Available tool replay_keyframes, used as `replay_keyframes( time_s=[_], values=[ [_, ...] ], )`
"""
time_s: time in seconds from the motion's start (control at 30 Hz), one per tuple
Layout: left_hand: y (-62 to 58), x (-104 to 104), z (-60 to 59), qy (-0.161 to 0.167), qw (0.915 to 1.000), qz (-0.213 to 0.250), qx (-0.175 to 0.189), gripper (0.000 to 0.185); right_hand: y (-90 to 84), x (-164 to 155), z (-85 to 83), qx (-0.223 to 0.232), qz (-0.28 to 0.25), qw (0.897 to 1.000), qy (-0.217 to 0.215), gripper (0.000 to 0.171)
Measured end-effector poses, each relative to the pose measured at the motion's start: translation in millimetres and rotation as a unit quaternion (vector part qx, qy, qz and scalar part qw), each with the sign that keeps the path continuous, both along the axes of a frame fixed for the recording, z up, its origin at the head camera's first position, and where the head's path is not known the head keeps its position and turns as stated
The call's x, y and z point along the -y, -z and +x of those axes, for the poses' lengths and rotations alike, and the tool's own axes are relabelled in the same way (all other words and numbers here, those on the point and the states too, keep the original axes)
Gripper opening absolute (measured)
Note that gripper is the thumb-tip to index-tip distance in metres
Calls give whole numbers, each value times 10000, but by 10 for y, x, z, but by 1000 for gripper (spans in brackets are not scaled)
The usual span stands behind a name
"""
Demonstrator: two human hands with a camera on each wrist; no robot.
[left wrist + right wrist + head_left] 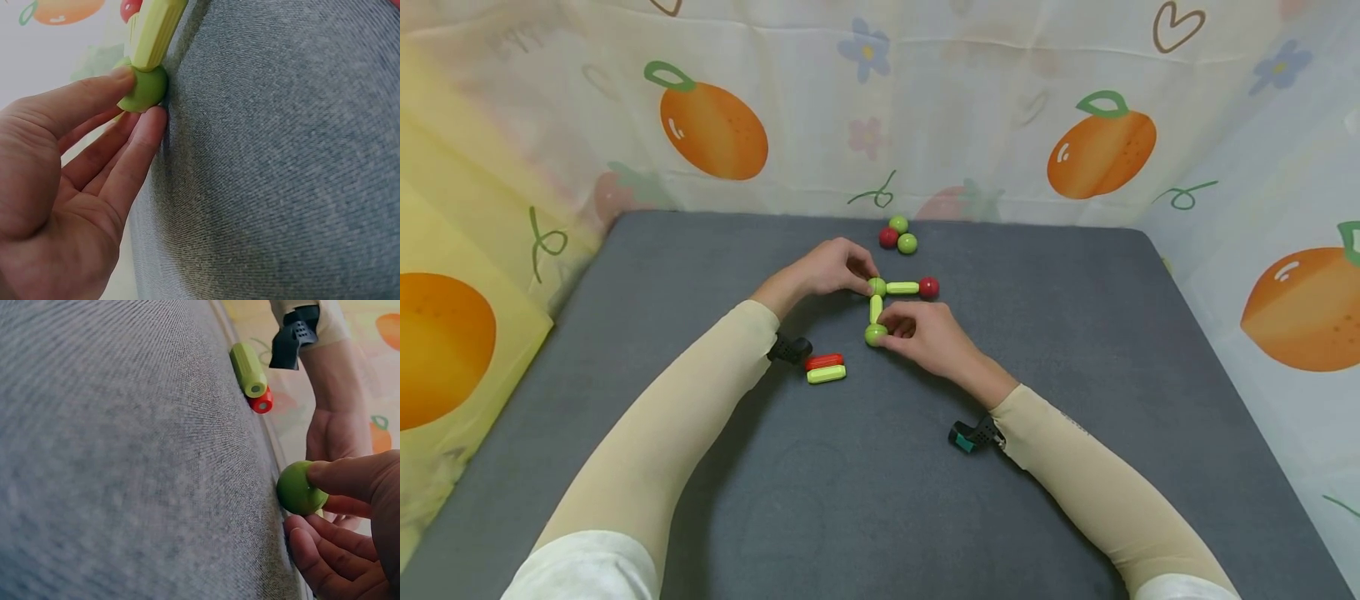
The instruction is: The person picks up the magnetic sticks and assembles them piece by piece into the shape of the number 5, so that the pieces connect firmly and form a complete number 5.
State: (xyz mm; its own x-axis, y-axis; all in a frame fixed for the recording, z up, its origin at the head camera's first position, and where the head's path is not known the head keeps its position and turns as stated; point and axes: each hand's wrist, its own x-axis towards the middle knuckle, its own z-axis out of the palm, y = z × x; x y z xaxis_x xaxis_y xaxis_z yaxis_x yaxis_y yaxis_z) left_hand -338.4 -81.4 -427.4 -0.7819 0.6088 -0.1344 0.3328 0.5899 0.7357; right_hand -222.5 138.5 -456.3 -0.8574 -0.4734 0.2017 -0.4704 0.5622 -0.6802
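An L-shaped piece lies on the grey mat (1075,350). A corner green ball (877,287) joins a green rod (902,287) that ends in a red ball (928,287), and a second green rod (876,308) that runs down to a lower green ball (873,336). My left hand (867,279) pinches the corner green ball (145,87) between thumb and fingertip, with a rod (153,28) rising from it. My right hand (891,329) pinches the lower green ball (300,487) with thumb and fingers (312,544).
Three loose balls lie at the mat's far edge: one red (888,237) and two green (898,223), (907,243). By my left wrist lie a loose red rod (824,362) and a loose green rod (826,374). Fruit-print cloth walls (880,108) surround the mat.
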Motion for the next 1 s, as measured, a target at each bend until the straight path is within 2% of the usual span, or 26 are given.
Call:
replay_keyframes(
  time_s=[0.23,0.37,0.47,0.6,0.67,0.8,1.0],
  values=[
    [30,28,23,-77,10000,25,40,31,3,1,-7,-16,-11,10000,-23,18],
    [15,52,99,-231,9997,25,-10,43,-4,-13,-7,-45,9,9999,-91,20],
    [-9,79,228,-543,9980,131,-302,43,-49,-80,-8,-17,31,10000,-69,24],
    [-55,150,467,-868,9925,512,-696,36,-206,-243,-15,13,71,9999,147,27],
    [-74,187,595,-858,9912,692,-735,33,-315,-351,-4,-12,142,9995,267,27],
    [-91,240,799,-756,9910,950,-567,35,-501,-590,28,-72,363,9986,366,22],
    [-40,233,930,-639,9931,870,-452,36,-705,-891,111,134,1011,9943,298,20]
  ],
)
